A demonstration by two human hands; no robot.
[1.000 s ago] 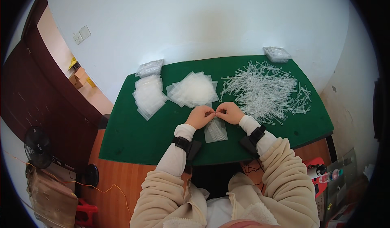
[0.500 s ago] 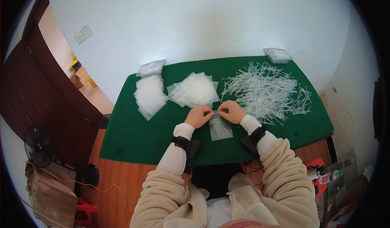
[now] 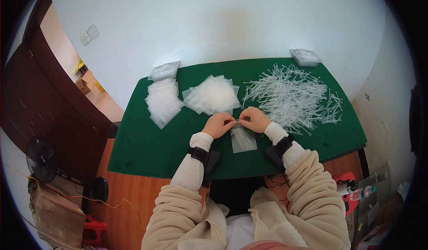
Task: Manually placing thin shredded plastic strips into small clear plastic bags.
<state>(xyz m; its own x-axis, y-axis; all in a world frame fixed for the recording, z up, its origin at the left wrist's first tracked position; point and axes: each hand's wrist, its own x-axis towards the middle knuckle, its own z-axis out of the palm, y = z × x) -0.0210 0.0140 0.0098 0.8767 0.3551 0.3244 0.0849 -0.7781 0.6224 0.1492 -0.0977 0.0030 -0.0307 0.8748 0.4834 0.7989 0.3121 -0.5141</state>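
A small clear plastic bag [image 3: 244, 141] with several thin clear sticks inside hangs from my fingers over the near middle of the green table [image 3: 147, 154]. My left hand [image 3: 218, 125] pinches the left part of its top edge. At the right part of that edge, my right hand [image 3: 255, 120] pinches too, the fingertips of both hands almost touching. Just beyond my hands lies a fanned heap of flat clear bags [image 3: 214, 94]. To the right spreads a large loose pile of clear plastic sticks with looped ends [image 3: 285, 96].
More flat bags [image 3: 163, 102] lie at the left. Stacks of filled bags stand at the far left corner [image 3: 164, 71] and far right corner [image 3: 306, 57], against the white wall [image 3: 178, 22]. A fan [image 3: 42, 158] and a dark red door [image 3: 49, 103] are left of the table.
Both hands keep their pinch on the bag's top edge, with only a slight shift of the fingers. The whole view has tilted a little.
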